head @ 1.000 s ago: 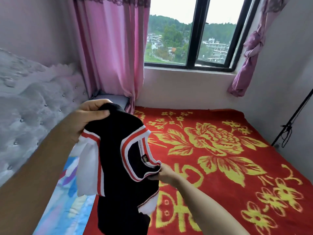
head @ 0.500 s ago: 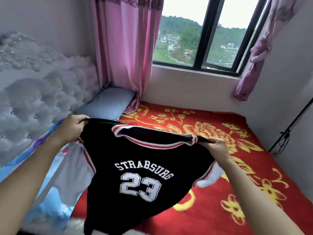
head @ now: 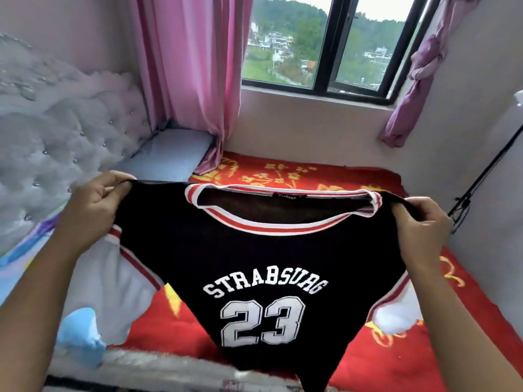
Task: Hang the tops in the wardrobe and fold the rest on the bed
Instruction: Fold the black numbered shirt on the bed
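The black jersey (head: 254, 250) hangs spread out in front of me, held up over the near part of the bed (head: 469, 312). Its front faces me, with "STRABSURG" and a big white 23 printed on it. My left hand (head: 93, 205) pinches the left shoulder, thumb and curled fingers closed on the fabric. My right hand (head: 421, 222) grips the right shoulder the same way, so the top edge runs taut between my two hands. The red and white striped collar (head: 277, 229) sags open in the middle, and a small label shows inside the back of the neck. A white sleeve (head: 104, 284) with red trim droops below my left wrist. The other white sleeve (head: 396, 315) hangs by my right forearm. The lower hem drops out of sight at the bottom of the view.

Under the jersey the bed carries a red blanket (head: 283, 171) with yellow flowers. Along its left side lies a pale patterned sheet (head: 17, 264), with a blue cloth (head: 79, 332) at the near left. A grey-blue pillow (head: 169, 157) sits at the far left, against the tufted grey headboard (head: 70, 142). A pink curtain (head: 192, 75) falls to the pillow's right edge. Beyond it is the window (head: 325, 46), and a purple curtain (head: 418, 75) is knotted at its right. A thin black stand (head: 481, 176) leans by the right wall.
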Demonstrator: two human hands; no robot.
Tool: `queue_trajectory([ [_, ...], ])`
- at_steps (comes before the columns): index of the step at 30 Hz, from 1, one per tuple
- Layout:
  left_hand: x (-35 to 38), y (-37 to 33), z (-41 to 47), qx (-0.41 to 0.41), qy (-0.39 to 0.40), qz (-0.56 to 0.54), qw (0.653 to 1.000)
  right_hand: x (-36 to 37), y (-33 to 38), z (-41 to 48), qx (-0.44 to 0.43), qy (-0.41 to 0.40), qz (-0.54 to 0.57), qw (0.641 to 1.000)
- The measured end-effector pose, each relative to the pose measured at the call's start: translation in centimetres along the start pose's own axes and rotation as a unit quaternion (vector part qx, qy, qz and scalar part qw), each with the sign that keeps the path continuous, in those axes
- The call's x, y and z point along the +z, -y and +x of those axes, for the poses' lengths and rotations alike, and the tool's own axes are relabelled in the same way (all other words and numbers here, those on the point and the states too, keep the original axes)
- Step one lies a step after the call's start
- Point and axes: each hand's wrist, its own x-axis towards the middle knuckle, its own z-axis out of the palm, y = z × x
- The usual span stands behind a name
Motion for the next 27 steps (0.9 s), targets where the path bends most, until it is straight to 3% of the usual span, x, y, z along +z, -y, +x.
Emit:
queue_trajectory([
  [3,0.7,2.6,0.4,-0.025,0.05,-0.018,0.998,0.9,-2.2,-1.1,0.002,-0.022,-0.051,0.998],
  [8,4.7,6.8,5.9,-0.081,0.114,-0.014,0.99,5.9,-8.1,1.1,-0.008,0.023,-0.178,0.984],
  [13,14.5,13.8,18.0,-0.1,0.093,0.05,0.989,16.7,-15.1,9.0,0.023,0.046,-0.286,0.957],
  [17,23.5,21.4,28.3,-0.131,0.066,0.104,0.984,25.8,-21.0,16.7,0.124,0.06,-0.339,0.931],
  [21,30.3,27.9,28.9,-0.24,0.115,0.277,0.924,31.9,-26.3,16.9,0.195,0.167,-0.401,0.879],
  [24,32.4,32.1,20.8,-0.3,0.213,0.301,0.88,32.5,-31.0,9.3,0.216,0.295,-0.428,0.827],
  [27,32.4,36.1,11.0,-0.386,0.293,0.329,0.811,30.4,-34.5,0.2,0.316,0.362,-0.446,0.755],
])
